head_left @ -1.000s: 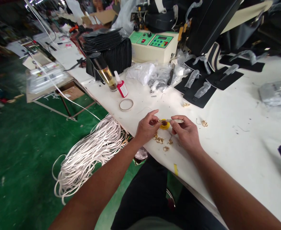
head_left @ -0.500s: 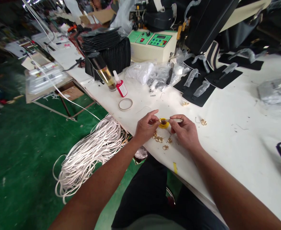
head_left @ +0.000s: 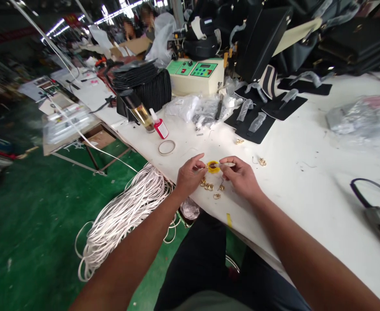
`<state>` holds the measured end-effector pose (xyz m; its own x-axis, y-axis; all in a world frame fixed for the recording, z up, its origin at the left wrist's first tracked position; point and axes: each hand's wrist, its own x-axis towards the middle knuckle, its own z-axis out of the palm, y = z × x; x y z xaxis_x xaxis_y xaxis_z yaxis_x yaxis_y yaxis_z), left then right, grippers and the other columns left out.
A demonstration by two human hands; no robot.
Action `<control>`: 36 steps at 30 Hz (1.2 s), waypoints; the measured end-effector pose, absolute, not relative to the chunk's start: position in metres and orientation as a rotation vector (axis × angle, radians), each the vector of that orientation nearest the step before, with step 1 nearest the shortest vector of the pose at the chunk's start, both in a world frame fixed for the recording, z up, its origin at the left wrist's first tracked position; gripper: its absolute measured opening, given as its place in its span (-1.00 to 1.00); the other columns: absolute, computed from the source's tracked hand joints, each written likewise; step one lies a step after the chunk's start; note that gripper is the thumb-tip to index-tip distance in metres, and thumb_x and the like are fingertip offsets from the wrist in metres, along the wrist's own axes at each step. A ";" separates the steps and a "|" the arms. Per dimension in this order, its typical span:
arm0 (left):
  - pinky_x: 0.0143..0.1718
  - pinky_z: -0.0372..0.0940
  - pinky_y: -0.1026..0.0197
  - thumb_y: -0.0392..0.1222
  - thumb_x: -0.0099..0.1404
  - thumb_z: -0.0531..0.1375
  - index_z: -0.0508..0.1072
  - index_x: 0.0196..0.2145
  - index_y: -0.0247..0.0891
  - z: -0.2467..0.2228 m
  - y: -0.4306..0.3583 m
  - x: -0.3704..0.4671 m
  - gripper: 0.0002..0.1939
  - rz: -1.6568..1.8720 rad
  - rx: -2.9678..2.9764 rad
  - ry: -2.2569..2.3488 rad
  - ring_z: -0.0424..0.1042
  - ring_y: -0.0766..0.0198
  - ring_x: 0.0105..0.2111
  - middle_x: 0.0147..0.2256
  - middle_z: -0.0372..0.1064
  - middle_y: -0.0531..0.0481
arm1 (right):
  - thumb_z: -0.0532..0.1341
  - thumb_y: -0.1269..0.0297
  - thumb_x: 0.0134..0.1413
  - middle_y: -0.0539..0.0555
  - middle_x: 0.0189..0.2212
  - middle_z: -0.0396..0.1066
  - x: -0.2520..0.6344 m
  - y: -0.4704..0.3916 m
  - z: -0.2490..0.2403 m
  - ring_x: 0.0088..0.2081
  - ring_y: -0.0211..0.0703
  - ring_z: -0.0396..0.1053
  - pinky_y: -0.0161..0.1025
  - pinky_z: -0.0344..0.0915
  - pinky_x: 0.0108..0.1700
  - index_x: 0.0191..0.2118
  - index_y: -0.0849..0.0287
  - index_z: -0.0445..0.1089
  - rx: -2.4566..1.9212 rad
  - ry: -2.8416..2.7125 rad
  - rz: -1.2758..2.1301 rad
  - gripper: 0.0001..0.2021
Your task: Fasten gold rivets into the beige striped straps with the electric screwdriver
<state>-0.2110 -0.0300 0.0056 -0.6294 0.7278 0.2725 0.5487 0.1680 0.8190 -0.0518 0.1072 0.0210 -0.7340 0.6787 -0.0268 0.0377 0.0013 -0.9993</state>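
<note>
My left hand [head_left: 190, 176] pinches a small gold metal fitting [head_left: 206, 166] between thumb and fingertips. My right hand [head_left: 243, 176] is closed around a thin tool with a pale handle [head_left: 229, 164], which looks like a small screwdriver. Its tip points left at the fitting; whether they touch is too small to tell. Below the fingertips, a yellow ring, perhaps a tape roll [head_left: 213, 170], lies on the white table [head_left: 293, 216]. Several gold ring-shaped fittings [head_left: 210, 187] lie just in front of it, one nearer the edge [head_left: 216, 196].
More gold fittings lie farther right [head_left: 262, 162] and behind [head_left: 239, 141]. A red glue bottle [head_left: 161, 128], an amber-filled bottle [head_left: 143, 114] and a thin tape ring [head_left: 166, 147] stand left. Black panels [head_left: 254, 129] and a control box [head_left: 193, 80] are behind; white cord [head_left: 121, 220] heaps on the floor.
The view has shifted, so things on the table appear farther left, and more of a grey device shows at right. Both hands keep nearly the same pose and hold.
</note>
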 end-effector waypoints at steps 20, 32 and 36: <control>-0.02 0.43 0.07 -0.32 0.31 0.22 0.48 0.01 -0.18 0.042 -0.034 -0.191 -0.69 1.060 1.541 2.645 0.50 0.14 -0.09 -0.14 0.49 -0.06 | 0.42 0.14 -0.05 -0.07 -0.54 0.38 -0.024 0.175 0.034 -0.58 -0.32 0.29 -0.35 0.24 -0.58 -0.34 0.14 0.50 -0.823 -0.969 1.701 -0.78; -0.23 0.32 0.14 -0.01 0.40 0.25 0.58 -0.13 -0.14 0.027 0.120 -0.106 -0.79 0.577 1.741 2.417 0.48 0.10 -0.25 -0.22 0.47 -0.08 | 0.36 0.19 -0.09 -0.13 -0.55 0.29 0.005 0.226 0.040 -0.62 -0.36 0.21 -0.36 0.17 -0.63 -0.35 0.09 0.40 -0.823 -0.630 1.646 -0.82; -0.28 0.28 0.13 0.03 0.38 0.26 0.59 -0.23 -0.14 0.014 0.140 -0.103 -0.78 0.570 1.665 2.476 0.47 0.11 -0.30 -0.21 0.44 -0.09 | 0.36 0.17 -0.07 -0.13 -0.55 0.29 0.005 0.230 0.038 -0.62 -0.35 0.22 -0.33 0.18 -0.62 -0.35 0.09 0.38 -0.818 -0.629 1.660 -0.81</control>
<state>-0.1029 0.1397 0.0143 -0.3955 0.9105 0.1205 0.8716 0.3308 0.3617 0.0046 0.2296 0.0378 -0.1338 0.9726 -0.1900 -0.6023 -0.2321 -0.7638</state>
